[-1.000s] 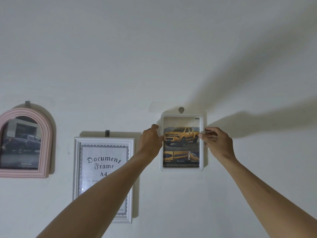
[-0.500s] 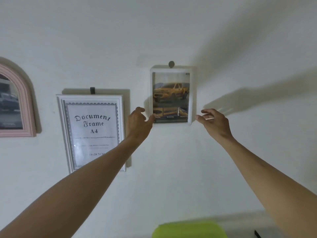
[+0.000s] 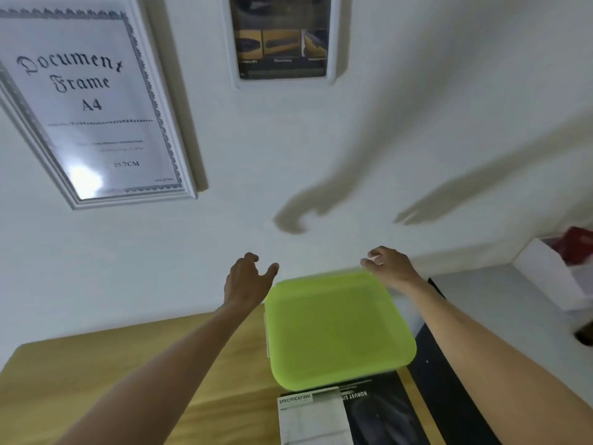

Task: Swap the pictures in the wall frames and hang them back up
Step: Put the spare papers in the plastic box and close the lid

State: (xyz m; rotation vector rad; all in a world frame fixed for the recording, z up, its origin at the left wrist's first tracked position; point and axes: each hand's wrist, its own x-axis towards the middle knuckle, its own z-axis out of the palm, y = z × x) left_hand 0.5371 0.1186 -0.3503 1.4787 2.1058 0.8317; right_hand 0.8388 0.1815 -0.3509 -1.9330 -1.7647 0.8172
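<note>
A small white frame [image 3: 335, 40] with a yellow truck picture hangs on the wall at the top, cut off by the view's edge. Left of it hangs a larger white frame [image 3: 173, 130] holding a sheet printed "Document Frame A4". My left hand [image 3: 245, 281] hovers empty with fingers apart, just left of a lime-green square lid or tray [image 3: 337, 329]. My right hand [image 3: 390, 266] is over the tray's far right corner, fingers loosely curled, holding nothing. Both hands are well below the frames.
The green tray lies on a wooden table [image 3: 106, 380]. A dark printed sheet marked "SPECIFICATION" [image 3: 349, 415] lies in front of it. A black strip [image 3: 449, 396] runs along the table's right side. A white box [image 3: 552, 277] with red contents stands at the right.
Both hands let go of the small white frame and dropped away from the wall. The view tilted down, bringing the table and green tray into sight.
</note>
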